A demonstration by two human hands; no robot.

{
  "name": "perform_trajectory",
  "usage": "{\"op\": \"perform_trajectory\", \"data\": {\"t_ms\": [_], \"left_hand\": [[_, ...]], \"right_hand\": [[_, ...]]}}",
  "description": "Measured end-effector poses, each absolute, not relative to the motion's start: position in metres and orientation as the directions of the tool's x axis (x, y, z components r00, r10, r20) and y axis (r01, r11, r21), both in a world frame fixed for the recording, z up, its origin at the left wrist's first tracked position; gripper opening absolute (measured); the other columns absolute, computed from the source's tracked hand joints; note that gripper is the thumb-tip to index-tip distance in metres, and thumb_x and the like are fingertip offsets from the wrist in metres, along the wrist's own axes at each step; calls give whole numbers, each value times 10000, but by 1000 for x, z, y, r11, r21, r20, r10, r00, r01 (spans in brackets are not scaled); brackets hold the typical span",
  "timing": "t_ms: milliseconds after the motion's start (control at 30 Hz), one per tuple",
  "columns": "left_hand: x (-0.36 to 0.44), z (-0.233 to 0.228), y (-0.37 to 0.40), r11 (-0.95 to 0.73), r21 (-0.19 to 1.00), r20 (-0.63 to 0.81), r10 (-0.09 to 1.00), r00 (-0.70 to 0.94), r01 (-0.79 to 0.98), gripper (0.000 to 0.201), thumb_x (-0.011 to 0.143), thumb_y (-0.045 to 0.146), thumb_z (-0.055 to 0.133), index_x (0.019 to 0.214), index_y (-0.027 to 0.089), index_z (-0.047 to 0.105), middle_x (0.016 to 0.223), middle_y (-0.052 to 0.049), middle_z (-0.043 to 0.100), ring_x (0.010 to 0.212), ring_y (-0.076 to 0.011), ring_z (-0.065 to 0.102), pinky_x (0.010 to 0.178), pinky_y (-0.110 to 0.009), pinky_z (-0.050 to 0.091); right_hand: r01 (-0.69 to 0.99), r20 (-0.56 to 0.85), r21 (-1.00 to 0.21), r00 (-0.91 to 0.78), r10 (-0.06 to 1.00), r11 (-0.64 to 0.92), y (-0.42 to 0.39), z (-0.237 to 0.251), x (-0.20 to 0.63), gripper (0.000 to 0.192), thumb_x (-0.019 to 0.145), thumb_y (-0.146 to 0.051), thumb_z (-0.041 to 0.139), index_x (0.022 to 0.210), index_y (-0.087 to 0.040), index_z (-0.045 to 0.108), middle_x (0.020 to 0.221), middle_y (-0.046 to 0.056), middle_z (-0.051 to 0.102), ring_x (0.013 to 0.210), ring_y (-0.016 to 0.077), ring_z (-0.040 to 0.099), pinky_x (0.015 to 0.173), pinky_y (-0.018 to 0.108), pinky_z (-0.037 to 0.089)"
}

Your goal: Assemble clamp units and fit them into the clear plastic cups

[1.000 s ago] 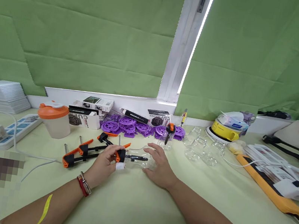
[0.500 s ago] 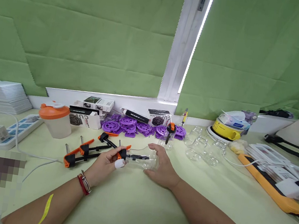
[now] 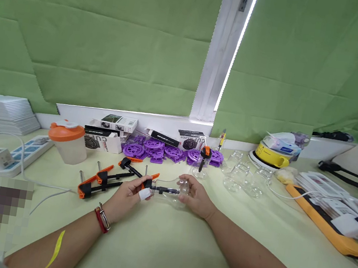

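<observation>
Holding a clear bottle (image 3: 170,191) and clamp (image 3: 148,186), both hands work over a pale green table (image 3: 164,249) below green blinds (image 3: 112,37).

Green blinds (image 3: 112,42) cover the windows; daylight slips through a bright gap beside the white frame (image 3: 217,49). Below runs a pale green bench (image 3: 160,249).

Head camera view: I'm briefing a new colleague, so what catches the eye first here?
Both hands meet mid-table: the left hand grips an orange-and-black clamp poking into a clear glass jar that the right hand steadies. Behind them lies a heap of purple discs, under green blinds.
</observation>
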State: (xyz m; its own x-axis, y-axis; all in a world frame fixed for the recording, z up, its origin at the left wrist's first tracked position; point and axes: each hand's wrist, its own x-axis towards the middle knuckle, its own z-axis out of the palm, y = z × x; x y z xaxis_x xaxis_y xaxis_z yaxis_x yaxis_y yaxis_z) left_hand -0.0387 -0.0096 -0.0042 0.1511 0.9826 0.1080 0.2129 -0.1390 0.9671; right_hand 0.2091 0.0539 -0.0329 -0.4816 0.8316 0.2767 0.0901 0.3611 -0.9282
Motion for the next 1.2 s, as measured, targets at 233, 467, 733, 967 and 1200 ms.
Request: {"op": "perform_trajectory", "data": {"t_ms": [233,467,733,967,1200], "left_hand": [[-39,-9,-8,-110,976,84,986,141,190,591,746,383,637,1270,131,527,810,-26,637,763,-143,559,816,-291,422],[-40,-8,-8,-103,977,85,991,99,189,545,696,336,672,1210,175,589,833,-1,607,690,-115,510,717,-256,418],[-41,-6,-9,-87,967,56,989,134,238,551,750,349,621,1267,175,540,731,12,590,649,-117,493,696,-265,392],[-40,-3,-9,-69,981,46,990,132,182,563,734,369,631,1244,143,554,690,13,597,624,-118,496,679,-270,407],[-39,-4,-10,-90,979,64,988,143,185,552,725,368,644,1231,161,571,730,1,601,643,-119,493,702,-276,415]], "right_hand": [[48,234,-953,-506,830,298,52,-31,206,491,840,-534,506,1208,-215,448,1020,60,564,943,188,546,876,379,440],[-57,301,-945,-538,787,323,51,-28,207,546,812,-472,589,1288,-288,394,1298,92,437,1173,212,450,960,407,407],[-40,434,-865,-561,705,501,52,-19,212,628,658,-399,767,1211,-278,495,1375,86,384,1314,226,328,1094,424,228],[13,433,-851,-548,715,525,50,-17,211,736,612,-400,798,1253,-263,463,1369,102,417,1319,238,332,1112,442,206],[-49,340,-926,-542,769,375,49,-21,210,609,750,-447,675,1254,-274,381,1314,115,452,1109,210,503,915,407,432]]}}
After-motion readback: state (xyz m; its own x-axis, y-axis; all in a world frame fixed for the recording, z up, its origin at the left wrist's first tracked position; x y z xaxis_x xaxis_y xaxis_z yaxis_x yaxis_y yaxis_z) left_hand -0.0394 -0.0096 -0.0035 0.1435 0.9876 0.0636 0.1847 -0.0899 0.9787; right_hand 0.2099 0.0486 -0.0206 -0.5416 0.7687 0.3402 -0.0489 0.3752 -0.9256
